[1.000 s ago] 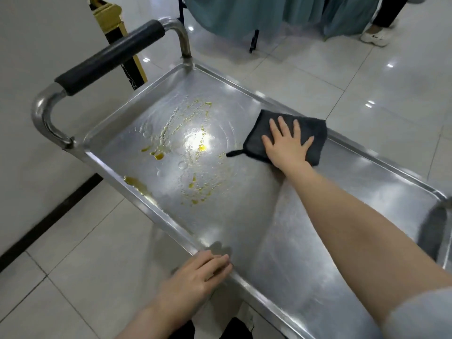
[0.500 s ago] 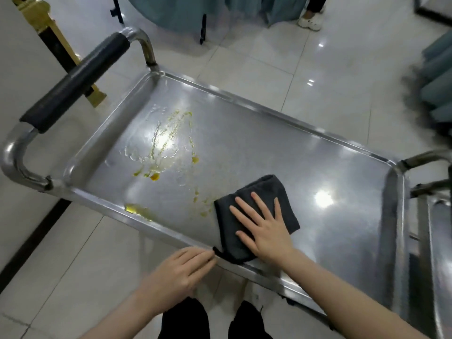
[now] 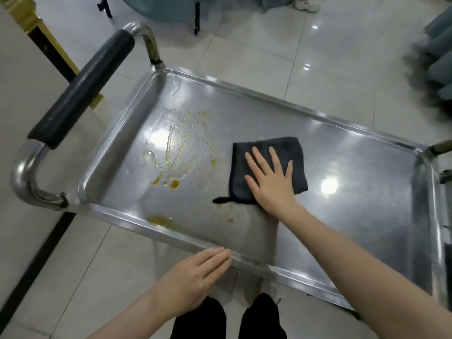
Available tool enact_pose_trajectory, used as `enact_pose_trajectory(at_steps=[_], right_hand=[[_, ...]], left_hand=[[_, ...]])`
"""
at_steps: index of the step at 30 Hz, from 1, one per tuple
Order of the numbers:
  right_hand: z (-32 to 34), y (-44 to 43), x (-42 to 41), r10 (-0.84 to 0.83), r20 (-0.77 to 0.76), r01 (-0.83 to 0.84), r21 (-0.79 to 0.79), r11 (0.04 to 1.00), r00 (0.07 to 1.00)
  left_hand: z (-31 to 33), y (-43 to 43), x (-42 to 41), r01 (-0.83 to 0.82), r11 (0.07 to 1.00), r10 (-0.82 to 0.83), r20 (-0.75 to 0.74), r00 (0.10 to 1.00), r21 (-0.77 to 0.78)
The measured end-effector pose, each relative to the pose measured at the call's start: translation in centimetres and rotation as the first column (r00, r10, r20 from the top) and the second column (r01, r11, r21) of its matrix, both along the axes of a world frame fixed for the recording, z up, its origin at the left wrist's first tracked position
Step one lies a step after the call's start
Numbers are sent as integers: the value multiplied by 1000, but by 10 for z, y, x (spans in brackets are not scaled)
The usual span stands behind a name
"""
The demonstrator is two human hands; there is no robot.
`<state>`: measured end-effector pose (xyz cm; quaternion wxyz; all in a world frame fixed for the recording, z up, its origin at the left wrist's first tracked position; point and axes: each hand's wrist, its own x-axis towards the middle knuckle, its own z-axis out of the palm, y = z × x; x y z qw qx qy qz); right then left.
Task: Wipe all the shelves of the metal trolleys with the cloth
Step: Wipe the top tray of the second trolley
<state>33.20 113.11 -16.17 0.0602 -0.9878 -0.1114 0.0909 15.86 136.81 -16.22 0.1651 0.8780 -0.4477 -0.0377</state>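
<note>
The top shelf of a metal trolley (image 3: 354,192) fills the view, shiny, with a raised rim. A folded dark grey cloth (image 3: 291,152) lies flat near its middle. My right hand (image 3: 271,182) presses on the cloth with fingers spread. Yellow oily smears (image 3: 181,148) cover the shelf to the left of the cloth, and a yellow puddle (image 3: 159,220) sits by the near rim. My left hand (image 3: 195,277) rests flat on the near rim, holding nothing.
The trolley's push handle with a black grip (image 3: 83,89) stands at the left end. A second trolley's edge (image 3: 447,216) touches the right side. A pale wall (image 3: 19,81) runs along the left. Teal-draped furniture (image 3: 440,57) and a person's white shoe (image 3: 307,4) are beyond.
My right hand has slid the cloth from the far side to the near rim and now back up to the shelf's middle. My left hand stays on the near rim.
</note>
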Motion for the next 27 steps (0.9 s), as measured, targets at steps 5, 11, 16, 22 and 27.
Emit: enact_pose_trajectory(at_steps=[5,11,16,22,27], right_hand=[[-11,11,-112,207,-7,-206,-87,975,978],[-2,35,-12,12,2,-12,-53,999,1000],[1,75,58,-241,-66,243,21,970,968],[-5,83,-39,84,24,-83,-22,996,996],[-16,100,-118,189,-4,-189,-56,980,982]], left_hand=[[0,11,-1,65,997,-67,49,997,49],[-3,28,-6,14,1000,-15,27,1000,22],[-4,56,-12,-98,995,99,-10,995,34],[3,138,-11,-244,959,241,38,970,146],[12,157,-10,-266,936,279,-26,960,229]])
